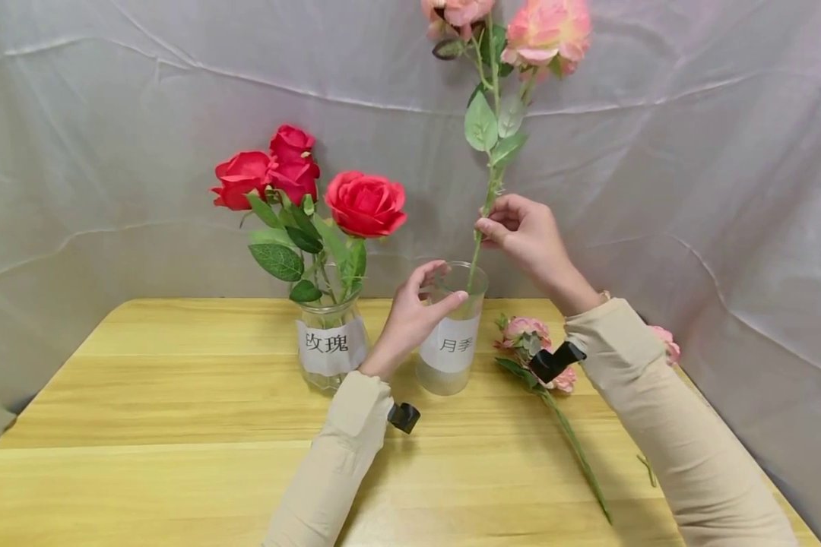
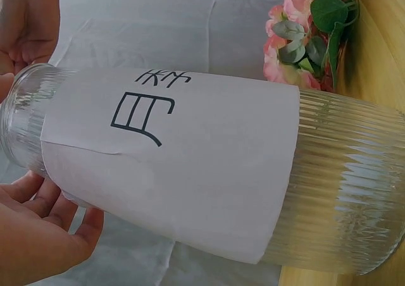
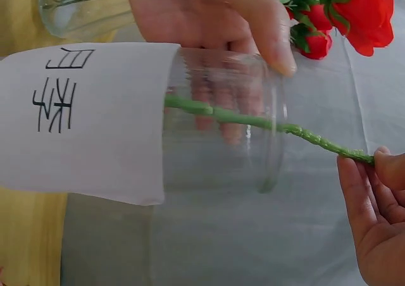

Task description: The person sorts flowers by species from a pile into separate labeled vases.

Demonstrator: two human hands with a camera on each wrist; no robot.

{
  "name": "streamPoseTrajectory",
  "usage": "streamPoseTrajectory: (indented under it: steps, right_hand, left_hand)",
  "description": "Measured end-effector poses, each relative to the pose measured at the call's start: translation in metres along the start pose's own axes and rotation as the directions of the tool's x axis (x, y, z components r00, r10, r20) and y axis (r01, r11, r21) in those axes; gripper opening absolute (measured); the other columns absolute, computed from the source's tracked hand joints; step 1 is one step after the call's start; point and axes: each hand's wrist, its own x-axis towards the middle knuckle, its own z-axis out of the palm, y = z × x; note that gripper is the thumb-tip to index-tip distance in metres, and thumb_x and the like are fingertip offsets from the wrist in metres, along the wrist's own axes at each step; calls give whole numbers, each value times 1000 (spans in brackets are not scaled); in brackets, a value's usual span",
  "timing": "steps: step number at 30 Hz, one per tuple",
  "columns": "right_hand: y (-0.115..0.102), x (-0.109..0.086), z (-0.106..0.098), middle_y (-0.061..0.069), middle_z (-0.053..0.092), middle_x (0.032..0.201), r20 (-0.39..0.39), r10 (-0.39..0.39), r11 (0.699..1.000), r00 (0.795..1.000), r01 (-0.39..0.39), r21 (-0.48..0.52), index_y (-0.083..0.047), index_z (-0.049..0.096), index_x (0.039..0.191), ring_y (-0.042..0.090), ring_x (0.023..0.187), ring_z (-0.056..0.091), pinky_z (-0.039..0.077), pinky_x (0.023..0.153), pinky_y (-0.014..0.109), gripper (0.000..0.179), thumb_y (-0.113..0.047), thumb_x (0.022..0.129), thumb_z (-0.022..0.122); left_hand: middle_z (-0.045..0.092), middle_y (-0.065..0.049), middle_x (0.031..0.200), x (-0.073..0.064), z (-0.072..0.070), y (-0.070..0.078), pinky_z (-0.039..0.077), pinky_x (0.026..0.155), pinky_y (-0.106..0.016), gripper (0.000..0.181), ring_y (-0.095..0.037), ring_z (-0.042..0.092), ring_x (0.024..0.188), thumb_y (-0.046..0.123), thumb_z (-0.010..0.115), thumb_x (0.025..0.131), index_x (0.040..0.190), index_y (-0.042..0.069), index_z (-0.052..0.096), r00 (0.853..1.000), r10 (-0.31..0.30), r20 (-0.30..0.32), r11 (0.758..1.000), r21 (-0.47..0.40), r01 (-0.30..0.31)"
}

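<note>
A tall clear glass vase [image 1: 445, 384] with a white paper label [image 2: 190, 172] stands upright on the table. My left hand [image 1: 410, 319] holds it near the rim, the thumb on the near side and the fingers behind the glass. Above the vase, my right hand [image 1: 528, 237] pinches the green stem [image 3: 316, 142] of a pink flower spray [image 1: 546, 34] between thumb and fingers. The stem's lower part is inside the vase; the label hides its end. The top of the spray runs out of the head view.
Left of my left hand, a labelled glass jar [image 1: 331, 349] holds several red roses [image 1: 366, 203]. Another pink flower [image 1: 527, 333] lies on the wooden table [image 1: 178, 456] to the right. More pink petals [image 1: 667, 343] show beyond my right sleeve. Grey cloth [image 1: 144, 152] hangs behind.
</note>
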Motion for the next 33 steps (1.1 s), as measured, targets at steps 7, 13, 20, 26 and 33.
streamPoseTrajectory:
  steps: [7, 13, 20, 26, 33]
  right_hand:
    - [7, -4, 5, 17, 64, 84, 14, 43, 999, 999, -43, 7, 16, 58, 101, 6, 68, 64, 57, 70, 26, 16, 4, 90, 63]
    - [14, -11, 10, 16, 62, 86, 48, 63, 998, 997, -64, 27, 14, 55, 104, 7, 70, 64, 57, 70, 27, 19, 5, 90, 63]
    - [21, -18, 13, 23, 61, 91, 58, 53, 998, 997, -55, 33, 11, 54, 107, 7, 71, 63, 57, 70, 26, 20, 2, 92, 63]
    - [27, -23, 13, 20, 62, 93, 81, 45, 997, 996, -51, 63, 12, 56, 110, 10, 72, 64, 57, 70, 28, 23, -2, 94, 62]
    - [29, -24, 13, 21, 62, 94, 92, 57, 996, 994, -64, 69, 11, 59, 105, 13, 75, 65, 56, 74, 28, 21, -6, 93, 64]
  left_hand:
    - [52, -8, 137, -1, 0, 1, 37, 103, -42, 61, -30, 44, 128, 23, 71, 88, 141, 5, 44, 1000, -7, 4, 1000, -3, 7]
    - [51, -7, 137, -1, 0, -1, 37, 103, -43, 62, -28, 44, 127, 24, 71, 89, 141, 6, 44, 1000, -21, 2, 1000, 5, 21]
    - [52, -7, 137, -1, 0, 0, 38, 103, -43, 62, -30, 44, 127, 25, 71, 89, 141, 7, 44, 1000, -17, 2, 1000, 2, 17]
    - [52, -6, 137, -1, 1, -1, 38, 103, -43, 62, -29, 45, 127, 25, 71, 89, 141, 6, 44, 1000, -14, -3, 1000, 1, 14]
    - [51, -5, 137, -1, 0, -1, 38, 103, -41, 62, -23, 45, 125, 26, 71, 89, 141, 8, 44, 1000, -18, -3, 1000, 8, 18]
